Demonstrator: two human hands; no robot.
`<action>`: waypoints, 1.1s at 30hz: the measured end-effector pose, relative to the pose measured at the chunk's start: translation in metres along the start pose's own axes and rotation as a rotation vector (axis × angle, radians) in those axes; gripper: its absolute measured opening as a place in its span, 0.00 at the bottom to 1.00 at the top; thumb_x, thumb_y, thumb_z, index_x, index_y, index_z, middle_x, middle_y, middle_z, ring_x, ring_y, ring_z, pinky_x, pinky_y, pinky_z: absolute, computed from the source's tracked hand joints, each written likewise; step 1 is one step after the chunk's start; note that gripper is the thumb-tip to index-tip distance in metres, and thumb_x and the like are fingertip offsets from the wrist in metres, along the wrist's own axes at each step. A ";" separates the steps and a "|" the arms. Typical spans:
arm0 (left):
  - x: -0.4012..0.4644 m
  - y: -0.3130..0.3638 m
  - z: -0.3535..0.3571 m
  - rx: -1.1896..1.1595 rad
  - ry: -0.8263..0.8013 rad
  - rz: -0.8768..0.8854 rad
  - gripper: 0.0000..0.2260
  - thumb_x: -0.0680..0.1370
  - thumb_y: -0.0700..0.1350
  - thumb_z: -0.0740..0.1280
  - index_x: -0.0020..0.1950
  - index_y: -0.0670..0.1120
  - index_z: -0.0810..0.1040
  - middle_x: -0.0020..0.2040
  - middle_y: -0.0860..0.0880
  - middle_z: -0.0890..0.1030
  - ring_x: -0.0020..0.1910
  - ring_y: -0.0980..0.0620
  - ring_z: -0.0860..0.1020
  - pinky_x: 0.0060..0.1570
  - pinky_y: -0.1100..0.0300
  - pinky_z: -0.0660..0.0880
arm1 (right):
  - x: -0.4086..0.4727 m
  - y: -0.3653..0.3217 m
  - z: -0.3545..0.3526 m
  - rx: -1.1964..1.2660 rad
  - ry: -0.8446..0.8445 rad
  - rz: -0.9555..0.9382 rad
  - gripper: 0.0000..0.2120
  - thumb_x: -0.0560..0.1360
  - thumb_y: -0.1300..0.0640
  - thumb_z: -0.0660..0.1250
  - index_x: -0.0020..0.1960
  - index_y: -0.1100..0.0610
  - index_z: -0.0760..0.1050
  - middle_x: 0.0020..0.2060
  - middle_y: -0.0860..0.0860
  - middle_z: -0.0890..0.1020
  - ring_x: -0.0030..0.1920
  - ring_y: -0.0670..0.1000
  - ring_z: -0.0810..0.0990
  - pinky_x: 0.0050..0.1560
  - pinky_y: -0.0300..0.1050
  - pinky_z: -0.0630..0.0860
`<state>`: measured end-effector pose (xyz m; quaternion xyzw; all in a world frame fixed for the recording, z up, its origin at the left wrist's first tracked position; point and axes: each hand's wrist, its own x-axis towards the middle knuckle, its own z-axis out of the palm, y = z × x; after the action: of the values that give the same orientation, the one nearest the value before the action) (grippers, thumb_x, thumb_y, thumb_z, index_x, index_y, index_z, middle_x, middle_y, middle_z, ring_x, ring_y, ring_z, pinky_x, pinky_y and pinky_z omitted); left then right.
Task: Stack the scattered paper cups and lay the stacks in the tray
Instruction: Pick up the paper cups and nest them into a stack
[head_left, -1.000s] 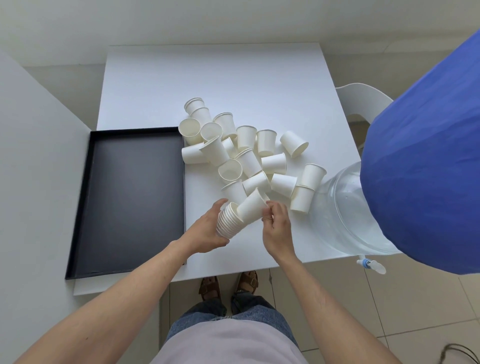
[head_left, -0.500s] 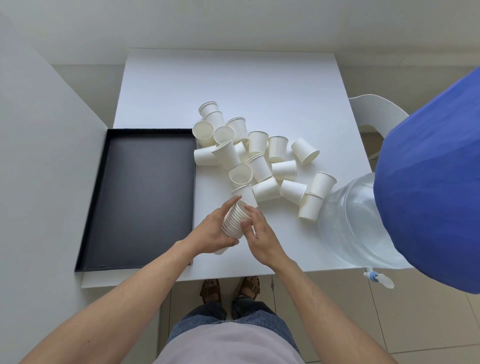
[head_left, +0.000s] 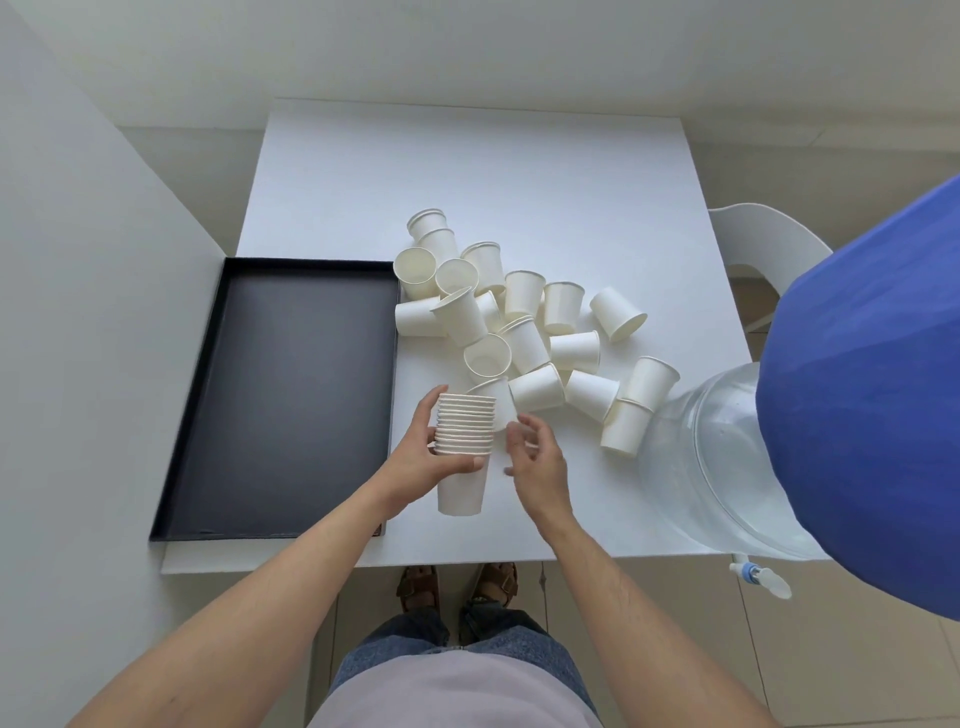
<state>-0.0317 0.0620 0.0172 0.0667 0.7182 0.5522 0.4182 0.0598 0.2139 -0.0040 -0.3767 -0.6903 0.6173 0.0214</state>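
My left hand (head_left: 423, 457) grips a stack of white paper cups (head_left: 464, 447), held upright above the table's near side, its many rims showing at the top. My right hand (head_left: 535, 457) hovers just right of the stack with fingers spread and nothing in it. Beyond the hands, several loose white paper cups (head_left: 524, 322) lie scattered and tipped in a heap on the white table (head_left: 467, 171). A black tray (head_left: 291, 395) with nothing in it lies at the table's left, beside the stack.
A large clear water jug (head_left: 722, 457) with a blue top (head_left: 872, 395) stands at the table's right front corner, touching the nearest loose cups. A white chair (head_left: 763, 234) sits behind it. A grey wall runs along the left.
The loose cup from my right hand went onto the stack. My left hand turned the stack upright, and my right hand let go and drew slightly away to the right.
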 end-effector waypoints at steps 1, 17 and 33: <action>0.000 -0.002 -0.003 -0.003 0.016 -0.013 0.44 0.70 0.46 0.78 0.72 0.71 0.53 0.62 0.48 0.76 0.58 0.51 0.79 0.52 0.63 0.74 | 0.009 -0.002 -0.002 -0.116 0.059 -0.034 0.16 0.79 0.43 0.65 0.63 0.46 0.70 0.56 0.48 0.77 0.57 0.52 0.79 0.54 0.47 0.78; -0.020 -0.023 -0.029 0.047 0.158 -0.042 0.46 0.67 0.48 0.79 0.71 0.74 0.53 0.61 0.52 0.76 0.56 0.53 0.79 0.57 0.58 0.75 | 0.063 -0.024 0.020 -1.162 -0.157 -0.341 0.22 0.77 0.51 0.65 0.69 0.52 0.65 0.63 0.58 0.70 0.58 0.62 0.73 0.45 0.54 0.75; -0.019 -0.020 -0.015 0.061 0.142 -0.047 0.47 0.68 0.46 0.79 0.74 0.70 0.51 0.64 0.53 0.75 0.59 0.52 0.78 0.62 0.53 0.75 | 0.047 -0.001 0.009 -1.214 -0.168 -0.416 0.25 0.75 0.54 0.66 0.69 0.53 0.62 0.62 0.57 0.69 0.56 0.60 0.74 0.43 0.53 0.76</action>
<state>-0.0224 0.0332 0.0110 0.0231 0.7639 0.5236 0.3765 0.0209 0.2323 -0.0255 -0.1307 -0.9745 0.1276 -0.1304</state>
